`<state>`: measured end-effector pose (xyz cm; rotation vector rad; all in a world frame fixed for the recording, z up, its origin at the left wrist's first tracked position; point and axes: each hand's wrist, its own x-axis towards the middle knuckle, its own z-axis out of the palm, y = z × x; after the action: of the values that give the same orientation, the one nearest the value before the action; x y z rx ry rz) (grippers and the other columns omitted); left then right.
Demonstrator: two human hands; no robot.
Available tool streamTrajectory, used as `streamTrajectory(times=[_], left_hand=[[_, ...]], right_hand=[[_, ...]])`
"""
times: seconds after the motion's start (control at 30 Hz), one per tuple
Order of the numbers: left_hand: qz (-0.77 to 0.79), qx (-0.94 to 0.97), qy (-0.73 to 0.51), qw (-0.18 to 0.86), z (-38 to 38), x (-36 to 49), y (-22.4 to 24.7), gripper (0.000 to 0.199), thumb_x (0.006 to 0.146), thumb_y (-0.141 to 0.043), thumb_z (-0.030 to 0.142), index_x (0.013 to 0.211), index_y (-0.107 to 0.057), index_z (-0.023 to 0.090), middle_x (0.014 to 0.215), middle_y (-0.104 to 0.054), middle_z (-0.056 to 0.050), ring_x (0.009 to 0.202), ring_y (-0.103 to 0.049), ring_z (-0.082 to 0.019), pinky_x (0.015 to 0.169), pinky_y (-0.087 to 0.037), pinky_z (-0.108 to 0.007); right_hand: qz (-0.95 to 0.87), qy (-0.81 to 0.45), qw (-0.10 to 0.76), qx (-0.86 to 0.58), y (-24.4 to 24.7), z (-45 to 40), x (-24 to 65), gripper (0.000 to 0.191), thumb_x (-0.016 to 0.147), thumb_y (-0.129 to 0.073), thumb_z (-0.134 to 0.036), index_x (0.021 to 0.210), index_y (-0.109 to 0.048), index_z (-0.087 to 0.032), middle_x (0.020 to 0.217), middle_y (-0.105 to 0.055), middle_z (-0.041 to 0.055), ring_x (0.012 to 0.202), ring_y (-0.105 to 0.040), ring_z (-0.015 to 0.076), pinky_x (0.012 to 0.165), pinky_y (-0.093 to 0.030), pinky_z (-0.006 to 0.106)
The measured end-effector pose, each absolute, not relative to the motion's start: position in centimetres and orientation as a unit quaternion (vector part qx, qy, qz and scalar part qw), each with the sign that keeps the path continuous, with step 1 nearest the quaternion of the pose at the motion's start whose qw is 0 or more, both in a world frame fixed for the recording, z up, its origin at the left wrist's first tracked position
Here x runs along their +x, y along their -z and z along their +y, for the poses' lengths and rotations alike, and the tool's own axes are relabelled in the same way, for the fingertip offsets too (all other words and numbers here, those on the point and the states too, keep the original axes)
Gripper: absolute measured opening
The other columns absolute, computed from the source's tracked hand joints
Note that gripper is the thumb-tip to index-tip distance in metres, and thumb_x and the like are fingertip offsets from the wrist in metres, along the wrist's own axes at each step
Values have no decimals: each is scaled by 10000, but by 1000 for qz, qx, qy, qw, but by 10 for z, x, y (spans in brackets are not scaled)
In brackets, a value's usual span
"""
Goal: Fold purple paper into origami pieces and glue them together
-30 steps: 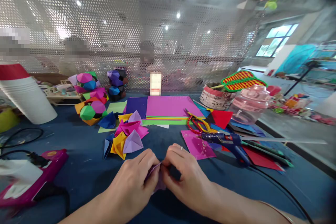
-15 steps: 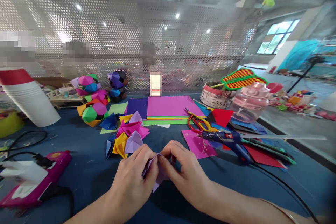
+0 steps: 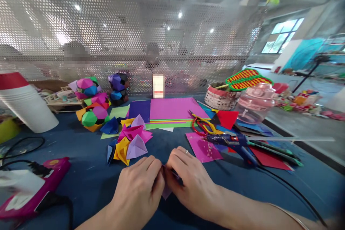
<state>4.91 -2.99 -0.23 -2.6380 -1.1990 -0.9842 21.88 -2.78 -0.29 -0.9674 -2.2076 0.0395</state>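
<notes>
Left hand [image 3: 138, 183] and right hand [image 3: 190, 181] stand side by side on the near side of the stack [image 3: 175, 107], fingers curled, both gripping the light purple paper [image 3: 166, 193] at the fingertips. Paper location: between the hands, in front of the stack and well apart from it. Neither hand is nearer; both meet at the paper. One corner shows below the fingertips, pointing away from the stack. Fingers cover the remainder, so its long axis cannot be determined. Folded pieces [image 3: 137, 146] lie near left of the stack; the gun [image 3: 229, 140] lies near right.
</notes>
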Motion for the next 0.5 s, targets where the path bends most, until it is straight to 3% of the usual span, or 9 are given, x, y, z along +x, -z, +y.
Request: streamTrajectory(times=[0.1,0.23,0.3,0.4,0.5], left_hand=[[-350,-866,339,109,-37,48,5,250,858,-423,56,670,-540,173,613,-609,-31,519,-600,-156,466,-457,-265],[-283,-861,331,262,-45,47,19,156,798,-520,40,844,-665,77,814,-745,-152,730,-723,-253,603,-573,-311],[-281,-857,325,285,-46,49,23,180,784,-520,39,870,-678,49,855,-750,-186,769,-730,-274,629,-584,-318],[-314,-869,326,201,-42,52,20,232,776,-444,26,771,-663,101,758,-732,-134,662,-712,-234,544,-548,-299],[-379,-867,319,60,-36,52,11,246,798,-425,52,650,-581,171,587,-627,-27,481,-606,-155,437,-429,-255]], right_hand=[[-863,22,347,-366,0,-32,216,234,878,-398,-52,707,-481,-187,707,-495,35,680,-416,176,589,-350,306],[-881,82,319,-340,1,-40,215,270,872,-375,-44,672,-487,-186,675,-489,45,653,-393,182,608,-374,327],[-889,115,294,-331,4,-41,216,261,853,-377,-43,671,-504,-180,681,-491,52,647,-385,186,627,-386,339],[-893,128,267,-338,9,-37,218,244,837,-382,-40,687,-523,-172,710,-502,63,643,-383,191,629,-391,346],[-891,110,264,-351,10,-30,219,240,867,-391,-55,707,-528,-170,727,-518,64,650,-405,192,616,-386,343]])
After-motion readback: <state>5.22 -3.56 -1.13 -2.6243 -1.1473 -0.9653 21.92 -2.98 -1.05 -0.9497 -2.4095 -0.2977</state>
